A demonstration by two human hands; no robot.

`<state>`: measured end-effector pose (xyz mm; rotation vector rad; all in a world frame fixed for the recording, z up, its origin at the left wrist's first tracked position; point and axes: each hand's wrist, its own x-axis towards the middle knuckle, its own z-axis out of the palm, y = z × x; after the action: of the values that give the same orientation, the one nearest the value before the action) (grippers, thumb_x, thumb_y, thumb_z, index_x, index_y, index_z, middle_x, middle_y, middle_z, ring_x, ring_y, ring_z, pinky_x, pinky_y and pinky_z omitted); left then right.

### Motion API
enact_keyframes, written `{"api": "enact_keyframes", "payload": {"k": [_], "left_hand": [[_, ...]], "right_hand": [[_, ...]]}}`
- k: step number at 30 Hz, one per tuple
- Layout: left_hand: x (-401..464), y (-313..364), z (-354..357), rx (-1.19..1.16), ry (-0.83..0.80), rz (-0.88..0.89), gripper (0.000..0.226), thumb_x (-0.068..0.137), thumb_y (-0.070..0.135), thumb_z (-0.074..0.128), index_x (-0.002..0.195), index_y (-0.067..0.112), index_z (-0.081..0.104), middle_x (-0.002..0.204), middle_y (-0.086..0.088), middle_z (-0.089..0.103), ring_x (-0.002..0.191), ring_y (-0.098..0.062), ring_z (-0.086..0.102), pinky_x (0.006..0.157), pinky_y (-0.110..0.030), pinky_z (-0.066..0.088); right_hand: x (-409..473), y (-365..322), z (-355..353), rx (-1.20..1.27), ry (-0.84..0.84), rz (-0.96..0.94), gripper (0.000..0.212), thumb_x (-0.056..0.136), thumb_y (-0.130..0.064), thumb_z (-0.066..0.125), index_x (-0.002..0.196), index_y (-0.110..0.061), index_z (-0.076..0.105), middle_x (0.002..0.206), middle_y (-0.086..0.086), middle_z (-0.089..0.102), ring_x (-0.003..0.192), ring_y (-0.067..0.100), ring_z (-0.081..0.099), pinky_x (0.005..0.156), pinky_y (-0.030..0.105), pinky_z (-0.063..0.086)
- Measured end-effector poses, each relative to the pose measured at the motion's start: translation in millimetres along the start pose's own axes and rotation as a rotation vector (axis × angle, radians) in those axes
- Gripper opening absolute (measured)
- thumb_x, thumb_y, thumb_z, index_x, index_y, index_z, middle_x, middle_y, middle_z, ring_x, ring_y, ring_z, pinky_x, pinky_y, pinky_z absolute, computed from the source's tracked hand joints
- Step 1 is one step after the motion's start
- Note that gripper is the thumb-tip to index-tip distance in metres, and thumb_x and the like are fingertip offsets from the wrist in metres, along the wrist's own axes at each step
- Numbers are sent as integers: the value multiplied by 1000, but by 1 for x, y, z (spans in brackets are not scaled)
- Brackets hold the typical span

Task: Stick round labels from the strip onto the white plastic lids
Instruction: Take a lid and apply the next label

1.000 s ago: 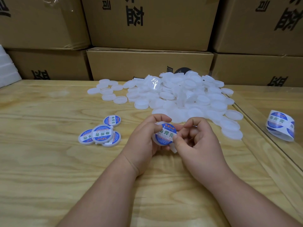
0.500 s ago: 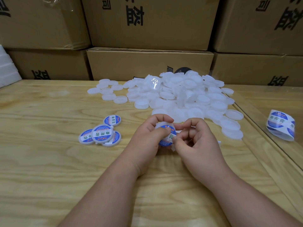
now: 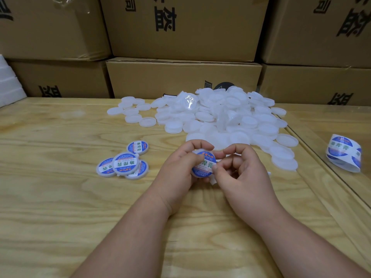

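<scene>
Blue and white, the round label (image 3: 204, 165) now shows most of its face again on the lid (image 3: 201, 178) held between the two hands. Half a second back the left thumb lay across it and hid the print; a second back the label faced up in the open, so the thumb has swept over it once and drawn aside. I take that for the smoothing stroke, and I judge this lid nearly ready to join the finished ones.

From the head camera, the left hand (image 3: 180, 169) grips the lid by its rim, thumb on the label's left part and forefinger curled over the top edge. The right hand (image 3: 241, 173) has its fingers curled in, thumb tip touching the lid's right edge and forefinger arched above it; a scrap of white backing (image 3: 213, 180) pokes out beneath, and whether the fingers pinch it I cannot tell.

Taking the held lid as the landmark: left of it, well apart, lie four labelled lids (image 3: 125, 163) in an overlapping cluster. Beyond it rises the heap of bare white lids (image 3: 220, 117), spreading right. Far to its right the label strip (image 3: 344, 153) sits curled on a second surface past a seam.

Everything rests on a pale plywood desk (image 3: 60, 197). Behind the heap stands a wall of stacked cardboard boxes (image 3: 180, 77) with black printed characters, and white foam blocks (image 3: 10, 85) sit at the far left.
</scene>
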<state>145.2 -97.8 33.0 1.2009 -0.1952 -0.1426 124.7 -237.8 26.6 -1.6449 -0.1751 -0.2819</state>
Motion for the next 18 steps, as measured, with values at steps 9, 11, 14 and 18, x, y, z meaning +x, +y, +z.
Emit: {"api": "enact_keyframes", "payload": {"k": [9, 11, 14, 18], "left_hand": [[1, -2, -3, 17, 15, 18, 44, 64, 1, 40, 97, 16, 65, 107, -17, 76, 89, -30, 71, 61, -29, 53], [1, -3, -3, 46, 38, 41, 47, 62, -1, 39, 99, 17, 62, 107, -14, 76, 87, -27, 72, 59, -26, 53], [1, -4, -3, 57, 100, 73, 47, 64, -1, 43, 104, 17, 58, 106, -9, 77, 90, -25, 74, 60, -24, 55], [2, -4, -6, 121, 260, 122, 41, 72, 8, 59, 110, 23, 55, 102, 2, 78, 91, -15, 75, 66, -25, 56]], "right_hand": [[-1, -3, 1, 1, 12, 2, 32, 88, 1, 69, 103, -23, 54, 77, -6, 74, 62, 7, 54, 59, 9, 44], [-1, -4, 2, -2, 5, -1, 33, 88, 0, 69, 103, -25, 54, 79, -6, 75, 63, 8, 55, 59, 10, 44], [-3, -6, 1, -17, 0, -7, 33, 91, -1, 66, 105, -29, 54, 84, -10, 77, 67, 12, 61, 61, 10, 46], [-5, -6, 1, -86, 23, -59, 31, 91, -3, 64, 103, -32, 60, 90, -17, 77, 66, 13, 62, 60, 14, 47]]}}
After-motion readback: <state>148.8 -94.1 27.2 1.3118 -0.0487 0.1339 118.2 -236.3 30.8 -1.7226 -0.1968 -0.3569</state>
